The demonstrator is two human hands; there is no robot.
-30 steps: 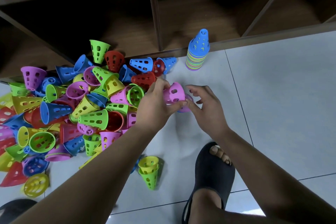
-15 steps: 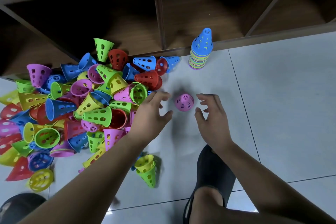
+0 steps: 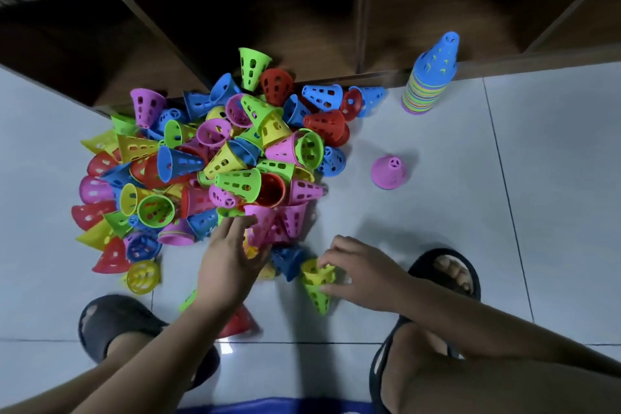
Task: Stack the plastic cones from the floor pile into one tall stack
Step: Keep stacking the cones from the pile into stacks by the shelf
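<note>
Grey tiles make the floor [image 3: 554, 178] you squat on, and a brown wooden shelf [image 3: 302, 10] runs along the far side. Your big pile of cones [image 3: 218, 171] lies on the floor at the left, up against the shelf. It has lots and lots of cones in it: red, blue, green, yellow and pink, all tipped this way and that. So most of the job is left to do.

Your stack [image 3: 430, 77] stands at the right, close to the shelf and well apart from the pile. A blue cone sits on top and many thin rims show under it. A good part is done, but the pile looks far bigger.

Your left hand [image 3: 232, 259] reaches to the near edge of the pile, fingers stretched out by a pink cone [image 3: 265, 222]. It seems to hold nothing. Your right hand [image 3: 359, 272] has its fingers curled round a yellow and green pair of cones [image 3: 317, 282], low by the floor, just beside the pile.

One purple cone [image 3: 389, 171] stands alone, wide end down, between the pile and the stack.
</note>
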